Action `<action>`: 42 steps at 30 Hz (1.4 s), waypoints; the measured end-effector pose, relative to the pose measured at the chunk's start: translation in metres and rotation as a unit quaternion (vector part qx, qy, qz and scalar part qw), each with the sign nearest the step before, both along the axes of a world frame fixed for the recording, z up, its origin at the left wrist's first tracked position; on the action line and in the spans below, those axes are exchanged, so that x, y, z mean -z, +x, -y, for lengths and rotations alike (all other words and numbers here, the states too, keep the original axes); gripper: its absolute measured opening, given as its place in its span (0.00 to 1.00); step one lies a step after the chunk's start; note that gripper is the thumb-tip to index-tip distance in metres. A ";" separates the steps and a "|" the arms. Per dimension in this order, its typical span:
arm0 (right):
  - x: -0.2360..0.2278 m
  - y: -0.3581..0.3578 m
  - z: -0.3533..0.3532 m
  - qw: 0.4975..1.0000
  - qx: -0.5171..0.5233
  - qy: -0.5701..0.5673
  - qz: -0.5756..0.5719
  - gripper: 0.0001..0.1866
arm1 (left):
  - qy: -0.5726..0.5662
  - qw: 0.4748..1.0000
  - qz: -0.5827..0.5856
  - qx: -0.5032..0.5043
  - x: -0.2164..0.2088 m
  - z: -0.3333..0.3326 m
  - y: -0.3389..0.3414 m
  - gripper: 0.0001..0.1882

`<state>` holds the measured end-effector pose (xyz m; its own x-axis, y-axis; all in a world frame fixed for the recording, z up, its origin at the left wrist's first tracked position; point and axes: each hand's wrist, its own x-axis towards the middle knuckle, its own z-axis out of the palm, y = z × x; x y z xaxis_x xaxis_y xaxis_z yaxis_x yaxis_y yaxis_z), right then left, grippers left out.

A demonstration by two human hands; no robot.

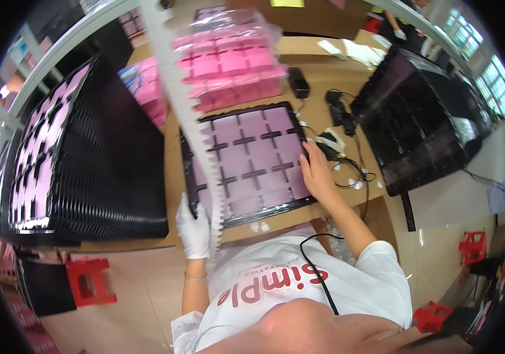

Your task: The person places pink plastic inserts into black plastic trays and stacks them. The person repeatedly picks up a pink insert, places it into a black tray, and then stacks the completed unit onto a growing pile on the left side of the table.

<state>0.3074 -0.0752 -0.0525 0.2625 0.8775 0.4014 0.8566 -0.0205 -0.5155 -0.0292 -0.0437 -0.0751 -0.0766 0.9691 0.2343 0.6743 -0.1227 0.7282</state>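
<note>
A black plastic tray (270, 212) lies on the table in front of me. Its compartments hold flat pinkish-purple pieces (261, 150), split up by black cross-shaped dividers. My left hand (194, 231), in a white glove, is closed on the tray's near left corner. Bare, my right hand (318, 172) grips the right rim, with its fingers along the edge. A pale toothed strip (190, 118) crosses the view and covers part of the tray's left side.
A tall stack of black trays (111, 159) stands at left, another black stack (412, 124) at right. Pink packs in clear plastic (232, 62) sit behind the tray. Cables (353, 177) and a black adapter (298, 82) lie on the table (317, 112). Red stools (90, 282) stand on the floor.
</note>
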 end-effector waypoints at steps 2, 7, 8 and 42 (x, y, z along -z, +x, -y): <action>0.030 0.012 0.026 0.997 0.038 0.001 -0.064 0.25 | -0.031 0.998 0.042 -0.016 0.006 -0.004 -0.002 0.26; 0.038 0.015 0.040 0.926 0.019 -0.018 -0.376 0.31 | -0.081 0.975 0.207 -0.011 -0.024 -0.007 0.003 0.29; 0.032 0.014 0.039 0.914 0.010 -0.013 -0.405 0.31 | -0.081 0.948 0.307 -0.003 -0.033 -0.005 0.005 0.30; 0.025 -0.010 0.057 0.903 -0.074 0.020 -0.424 0.25 | 0.214 0.970 -0.092 -0.068 -0.347 -0.086 -0.233 0.38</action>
